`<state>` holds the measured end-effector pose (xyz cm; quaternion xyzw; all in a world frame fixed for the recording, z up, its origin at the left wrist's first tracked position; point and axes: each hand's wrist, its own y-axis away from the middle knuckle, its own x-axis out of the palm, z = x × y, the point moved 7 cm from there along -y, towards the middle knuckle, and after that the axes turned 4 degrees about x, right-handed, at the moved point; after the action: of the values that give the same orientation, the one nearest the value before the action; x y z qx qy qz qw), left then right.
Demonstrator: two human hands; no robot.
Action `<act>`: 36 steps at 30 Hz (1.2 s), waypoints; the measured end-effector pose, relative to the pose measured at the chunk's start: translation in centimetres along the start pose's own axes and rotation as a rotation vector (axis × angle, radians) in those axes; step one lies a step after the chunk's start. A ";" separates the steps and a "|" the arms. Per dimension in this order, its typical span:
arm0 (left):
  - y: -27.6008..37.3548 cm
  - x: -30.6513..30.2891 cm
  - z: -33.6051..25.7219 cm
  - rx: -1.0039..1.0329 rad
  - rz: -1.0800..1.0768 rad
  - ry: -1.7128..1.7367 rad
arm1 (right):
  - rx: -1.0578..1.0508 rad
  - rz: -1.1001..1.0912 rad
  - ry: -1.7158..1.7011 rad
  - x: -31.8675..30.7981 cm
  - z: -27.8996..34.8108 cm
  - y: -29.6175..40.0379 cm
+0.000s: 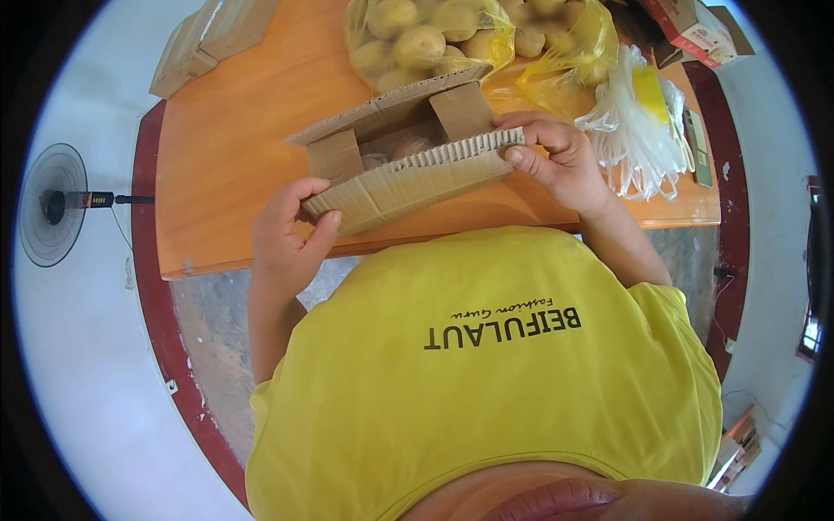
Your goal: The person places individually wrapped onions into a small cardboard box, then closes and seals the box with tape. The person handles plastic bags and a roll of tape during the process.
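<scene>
A brown cardboard box (417,185) stands before me near the front edge of the wooden table. Its long flaps are raised and the short end flaps (464,112) stick up or lean inward. Inside, partly in shadow, something in clear plastic (409,147) shows; what it holds I cannot make out. My left hand (290,228) grips the left corner of the near flap between thumb and fingers. At the flap's right corner, my right hand (554,153) pinches the corrugated edge the same way.
Behind the box sit yellow plastic bags of potatoes (420,49). To the right lie a bundle of clear plastic bags (632,137) and a phone-like flat object (698,148). Cardboard boxes (225,36) stand at the far left, a printed carton (697,32) far right. A fan (53,205) is beyond the table's left.
</scene>
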<state>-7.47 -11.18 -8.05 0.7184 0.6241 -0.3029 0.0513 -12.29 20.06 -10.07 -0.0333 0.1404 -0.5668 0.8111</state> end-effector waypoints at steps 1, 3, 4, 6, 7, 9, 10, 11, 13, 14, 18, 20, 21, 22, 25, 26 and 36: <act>-0.1 0.0 0.0 0.004 0.000 -0.007 | -0.042 -0.017 0.064 0.0 0.3 -0.1; -0.1 0.1 -0.1 0.012 -0.004 -0.020 | -0.126 -0.046 0.195 0.1 0.8 -0.3; -0.1 0.2 -0.1 0.013 0.023 -0.048 | -0.147 -0.051 0.241 0.1 1.0 -0.3; -0.3 0.2 -0.6 0.013 0.078 -0.106 | -0.191 -0.058 0.331 0.2 1.4 -0.3; -0.5 0.1 -1.0 0.026 0.073 -0.126 | -0.218 -0.068 0.357 0.2 1.5 -0.4; -0.8 0.2 -1.8 0.051 0.064 -0.165 | -0.271 -0.088 0.408 0.3 1.7 -0.4; -0.8 0.3 -1.7 0.033 0.063 -0.164 | -0.238 -0.092 0.417 0.3 1.6 -0.5; -0.7 0.3 -1.5 0.015 0.062 -0.162 | -0.204 -0.096 0.426 0.3 1.5 -0.5; -0.8 0.2 -1.4 -0.014 0.082 -0.184 | -0.125 -0.114 0.403 0.2 1.2 -0.5; -0.9 0.2 -1.3 -0.026 0.103 -0.206 | -0.079 -0.127 0.372 0.2 0.8 -0.5; -1.2 0.1 -1.5 -0.031 0.131 -0.264 | 0.025 -0.175 0.301 -0.1 -0.4 -0.4; -1.3 0.1 -1.5 -0.074 0.164 -0.344 | 0.097 -0.195 0.263 -0.1 -0.9 -0.2; -1.4 0.1 -1.6 -0.099 0.180 -0.385 | 0.133 -0.202 0.242 0.0 -1.2 -0.1; -1.8 -0.1 -2.6 0.008 0.113 -0.441 | 0.138 -0.207 0.252 0.0 -1.2 -0.1; -2.5 -0.6 -5.1 0.273 -0.110 -0.545 | 0.151 -0.213 0.263 0.0 -1.2 -0.1; -2.7 -0.7 -5.4 0.325 -0.194 -0.542 | 0.156 -0.211 0.254 -0.1 -1.3 0.0; -4.6 0.7 -2.9 0.304 0.042 -0.405 | 0.277 -0.142 0.234 -0.1 -2.2 0.3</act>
<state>-10.61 -8.29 -4.60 0.6555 0.5331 -0.5299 0.0729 -12.66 20.46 -12.22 0.1348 0.1519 -0.6365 0.7440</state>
